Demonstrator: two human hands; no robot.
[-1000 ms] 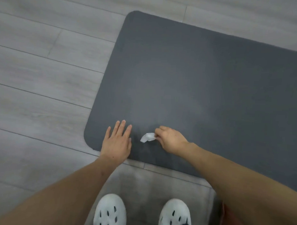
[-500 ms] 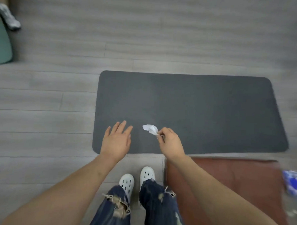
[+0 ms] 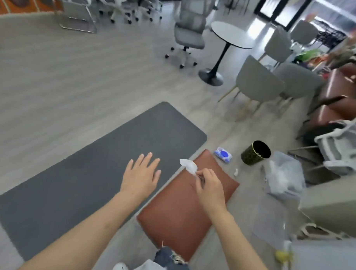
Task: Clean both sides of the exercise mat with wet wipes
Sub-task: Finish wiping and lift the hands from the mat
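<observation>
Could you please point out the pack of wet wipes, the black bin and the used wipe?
blue-and-white wet wipes pack (image 3: 223,154), head view, blue lid.
black round bin (image 3: 251,157), head view, outer wall.
crumpled white wipe (image 3: 189,165), head view, middle.

mat (image 3: 91,172) looks matte grey, kinda grainy foam – brown cushion (image 3: 182,211) is smooth leathery, floor (image 3: 74,80) pale wood-look planks, bin (image 3: 255,152) glossy.

No legible text, brand, number or sign anywhere; the wet-wipe pack (image 3: 223,154) on the floor bears a blue oval label, its print too blurred to read; other surfaces plain.
</observation>
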